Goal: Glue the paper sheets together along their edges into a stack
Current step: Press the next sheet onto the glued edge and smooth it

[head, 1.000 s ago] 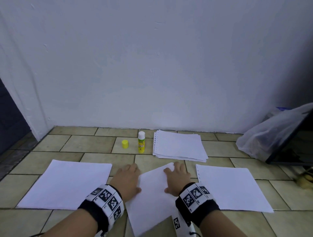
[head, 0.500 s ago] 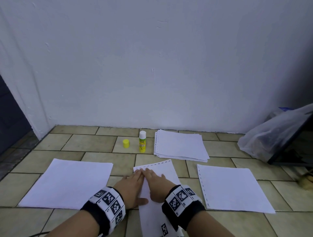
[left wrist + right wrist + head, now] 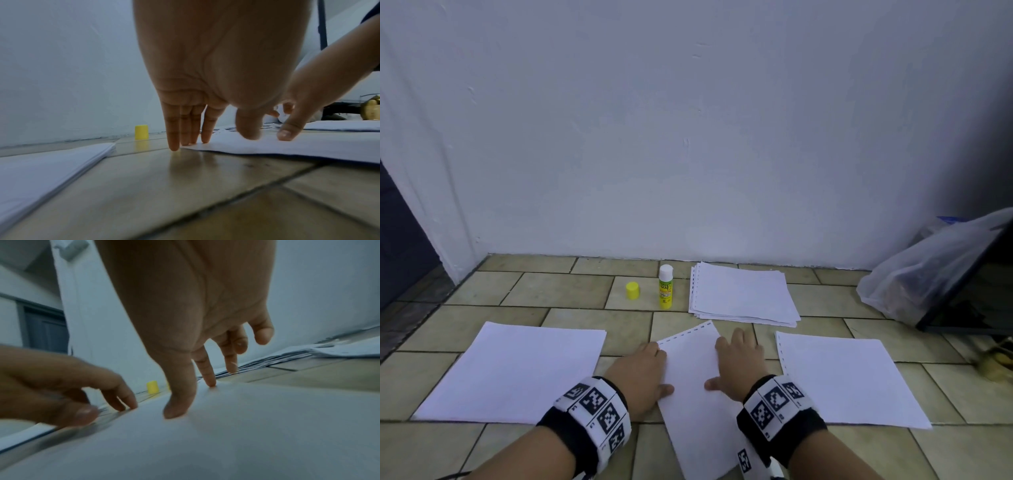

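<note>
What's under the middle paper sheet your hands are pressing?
Beige floor tiles show around the white middle sheet; the left hand and right hand lie flat on it. Whether another sheet lies beneath is hidden.

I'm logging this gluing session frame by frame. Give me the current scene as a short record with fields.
setting: tiled floor by a white wall
centre sheet: flat, perforated edge away from the person
left hand: fingers straight, on the sheet's left edge
right hand: fingers spread, pressing the sheet's right side
glue stick: upright, uncapped
yellow cap: on the floor left of it
loose paper pile: right of the glue stick
side sheets: left and right
</note>
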`<state>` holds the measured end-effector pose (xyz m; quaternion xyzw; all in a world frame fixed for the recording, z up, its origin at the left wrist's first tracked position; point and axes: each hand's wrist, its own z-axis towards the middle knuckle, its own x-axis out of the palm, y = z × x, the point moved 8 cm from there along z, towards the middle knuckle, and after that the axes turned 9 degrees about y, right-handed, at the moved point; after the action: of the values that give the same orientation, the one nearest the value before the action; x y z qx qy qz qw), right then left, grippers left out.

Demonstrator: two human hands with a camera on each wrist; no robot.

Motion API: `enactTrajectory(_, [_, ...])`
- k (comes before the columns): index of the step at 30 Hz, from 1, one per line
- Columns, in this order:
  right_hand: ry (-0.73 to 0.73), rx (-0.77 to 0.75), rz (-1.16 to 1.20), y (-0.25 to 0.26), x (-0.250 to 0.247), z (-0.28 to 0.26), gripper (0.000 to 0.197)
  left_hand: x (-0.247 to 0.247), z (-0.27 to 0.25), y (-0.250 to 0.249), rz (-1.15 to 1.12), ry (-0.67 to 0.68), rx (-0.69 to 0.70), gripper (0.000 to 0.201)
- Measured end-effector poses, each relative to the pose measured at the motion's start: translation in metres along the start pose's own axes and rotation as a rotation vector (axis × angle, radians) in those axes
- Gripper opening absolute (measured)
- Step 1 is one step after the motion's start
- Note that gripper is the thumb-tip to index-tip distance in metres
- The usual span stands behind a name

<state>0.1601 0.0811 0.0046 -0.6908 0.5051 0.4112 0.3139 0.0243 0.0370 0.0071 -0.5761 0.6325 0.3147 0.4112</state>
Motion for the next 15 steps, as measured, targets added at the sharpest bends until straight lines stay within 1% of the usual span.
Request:
enactTrajectory(2, [0.016, -0.008, -0.013, 0.009, 0.003, -0.004, 0.055, -0.005, -0.003, -0.003, 0.074, -0.031, -0.022, 0.031])
enactTrajectory(3, [0.023, -0.036, -0.004, 0.015, 0.004, -0.005, 0.048, -0.006, -0.004, -0.003, 0.102, -0.031, -0.031, 0.029])
enactTrajectory(4, [0.028, -0.072, 0.008, 0.02, 0.006, -0.005, 0.045, -0.005, -0.004, -0.002, 0.103, -0.024, -0.034, 0.029])
enactTrajectory(6, [0.038, -0.157, 0.034, 0.028, 0.009, -0.004, 0.051, -0.007, -0.005, 0.002, 0.05, -0.023, -0.012, 0.035])
enactTrajectory(7, [0.041, -0.197, 0.043, 0.03, 0.01, -0.004, 0.056, -0.008, -0.005, 0.005, 0.019, -0.026, 0.007, 0.043])
enactTrajectory(8, [0.04, -0.232, 0.046, 0.032, 0.009, -0.004, 0.059, -0.006, -0.004, 0.008, -0.007, -0.014, 0.02, 0.055])
enactTrajectory(10, [0.042, -0.272, 0.034, 0.033, 0.009, -0.003, 0.063, 0.003, 0.0, 0.015, -0.025, 0.06, 0.033, 0.084])
enactTrajectory(11, [0.046, -0.277, 0.031, 0.032, 0.009, -0.002, 0.064, 0.009, 0.002, 0.018, -0.014, 0.11, 0.029, 0.094])
enactTrajectory(13, [0.065, -0.257, 0.055, 0.024, 0.009, 0.001, 0.068, 0.019, 0.006, 0.023, 0.002, 0.184, 0.019, 0.103])
enactTrajectory(15, [0.105, -0.201, 0.109, 0.008, 0.01, 0.003, 0.084, 0.024, 0.008, 0.026, -0.007, 0.22, 0.014, 0.104])
